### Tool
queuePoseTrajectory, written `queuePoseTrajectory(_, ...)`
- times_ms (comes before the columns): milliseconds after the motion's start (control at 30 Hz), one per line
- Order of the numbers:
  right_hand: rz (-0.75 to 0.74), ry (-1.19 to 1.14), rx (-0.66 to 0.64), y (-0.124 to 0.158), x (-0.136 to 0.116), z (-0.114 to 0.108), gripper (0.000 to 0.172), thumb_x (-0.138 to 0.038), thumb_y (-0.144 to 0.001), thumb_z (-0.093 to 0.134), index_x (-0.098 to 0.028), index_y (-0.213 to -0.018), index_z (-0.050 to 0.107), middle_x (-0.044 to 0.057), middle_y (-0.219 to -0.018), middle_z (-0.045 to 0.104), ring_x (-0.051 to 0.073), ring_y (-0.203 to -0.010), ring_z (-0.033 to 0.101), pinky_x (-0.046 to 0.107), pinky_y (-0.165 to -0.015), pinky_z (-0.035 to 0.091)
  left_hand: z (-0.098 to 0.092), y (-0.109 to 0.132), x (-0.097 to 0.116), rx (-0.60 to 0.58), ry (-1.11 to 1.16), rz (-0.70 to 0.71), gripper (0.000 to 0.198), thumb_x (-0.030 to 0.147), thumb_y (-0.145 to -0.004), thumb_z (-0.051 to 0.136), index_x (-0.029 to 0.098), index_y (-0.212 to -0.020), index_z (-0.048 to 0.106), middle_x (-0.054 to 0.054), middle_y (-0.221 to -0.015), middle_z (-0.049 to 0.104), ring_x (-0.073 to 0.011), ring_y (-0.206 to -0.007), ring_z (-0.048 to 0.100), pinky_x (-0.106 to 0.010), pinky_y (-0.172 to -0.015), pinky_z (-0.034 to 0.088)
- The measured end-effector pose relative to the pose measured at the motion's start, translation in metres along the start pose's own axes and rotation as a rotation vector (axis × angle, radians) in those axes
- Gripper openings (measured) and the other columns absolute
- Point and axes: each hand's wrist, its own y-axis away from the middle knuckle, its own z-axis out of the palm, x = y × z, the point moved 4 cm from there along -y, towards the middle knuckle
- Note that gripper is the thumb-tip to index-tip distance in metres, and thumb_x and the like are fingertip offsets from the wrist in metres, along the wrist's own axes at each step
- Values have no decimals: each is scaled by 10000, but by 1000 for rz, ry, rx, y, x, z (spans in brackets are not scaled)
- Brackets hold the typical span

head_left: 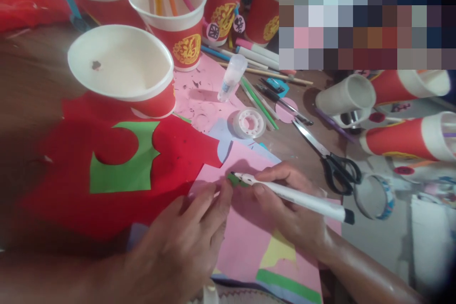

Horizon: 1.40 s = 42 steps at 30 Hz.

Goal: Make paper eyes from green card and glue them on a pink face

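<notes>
My right hand (pixel 299 221) grips a white marker pen (pixel 302 198), its black end pointing to the lower right. The marker's tip rests on a small green paper piece (pixel 243 183), whose full outline is partly hidden. Against the left edge of that piece, my left hand (pixel 192 230) has its fingers pressed together, holding it down. Under both hands lies pink paper (pixel 242 242). To the left, a green sheet with a round cut-out (pixel 121 181) lies on red paper (pixel 185 149).
A paper cup (pixel 121 64) stands behind the red paper, near another cup with straws (pixel 167 14). Scissors (pixel 327 154), a tape roll (pixel 249 123), a small clear bottle (pixel 232 78) and pens (pixel 285 104) lie or stand beyond my hands. More cups (pixel 402 137) lie at right.
</notes>
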Motion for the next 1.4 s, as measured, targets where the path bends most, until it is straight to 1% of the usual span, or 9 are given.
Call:
queuePoseTrajectory(167, -67, 49, 39, -2, -5, -1, 74, -275, -831, 619, -214, -808, 582, -62, -461, 594, 143, -406, 606, 218, -369, 447, 0, 0, 1, -57, -8, 22, 320, 251, -842, 579, 118, -1124, 653, -136, -1331, 554, -310, -1085, 492, -389, -722, 402)
queuePoseTrajectory(267, -89, 55, 52, -4, -9, 0, 51, -242, -816, 620, -232, -795, 574, -64, -476, 615, 131, -384, 591, 216, -364, 450, 0, -1, 1, -42, -17, 8, 329, 253, -852, 576, 110, -1139, 646, -134, -1311, 567, -303, -1062, 499, -388, -706, 400)
queuePoseTrajectory(367, -106, 28, 41, -5, -14, 1, 70, -215, -803, 613, -246, -756, 572, -62, -485, 631, 117, -362, 574, 211, -360, 454, 0, -2, 2, -30, -15, 7, 294, 242, -838, 594, 112, -1094, 658, -133, -1274, 589, -306, -1054, 497, -387, -707, 401)
queuePoseTrajectory(533, -113, 67, 8, -5, -18, 2, 88, -236, -810, 616, -239, -728, 581, -51, -540, 655, 106, -399, 591, 205, -376, 458, -1, -2, 2, -26, -22, 6, 285, 243, -826, 605, 117, -1076, 656, -137, -1235, 603, -314, -1055, 489, -386, -693, 398)
queuePoseTrajectory(767, -214, 59, 3, -3, -18, 6, 99, -188, -817, 620, -256, -767, 569, -76, -557, 635, 88, -438, 604, 178, -395, 473, -1, -3, 1, -42, -24, 8, 269, 248, -839, 589, 128, -1068, 660, -125, -1230, 603, -290, -1033, 498, -383, -702, 384)
queuePoseTrajectory(933, -183, 31, -25, -4, -16, 9, 112, -192, -818, 622, -275, -772, 563, -59, -565, 640, 123, -449, 617, 220, -387, 491, -2, -3, 2, -50, -7, 0, 251, 250, -832, 596, 130, -1040, 672, -119, -1217, 613, -299, -1048, 484, -384, -707, 394)
queuePoseTrajectory(1033, -183, 26, -36, -5, -16, 9, 102, -210, -827, 620, -270, -767, 564, -63, -566, 639, 111, -451, 613, 203, -392, 486, -2, -3, 1, -68, 2, 4, 245, 258, -842, 590, 129, -1034, 672, -123, -1227, 609, -301, -1054, 482, -379, -699, 396)
queuePoseTrajectory(1167, -173, 40, -36, -5, -15, 10, 89, -237, -843, 610, -263, -766, 572, -63, -569, 644, 102, -455, 613, 191, -402, 485, -2, -3, 1, -48, -23, 5, 262, 252, -851, 581, 123, -1063, 666, -125, -1215, 612, -294, -1045, 494, -382, -708, 397)
queuePoseTrajectory(1400, -158, 67, -37, -3, -15, 11, 83, -218, -835, 601, -259, -770, 570, -61, -583, 657, 115, -481, 637, 204, -418, 486, -2, -3, 1, -34, -43, 14, 287, 266, -847, 591, 118, -1083, 660, -126, -1214, 611, -289, -1013, 505, -380, -682, 398)
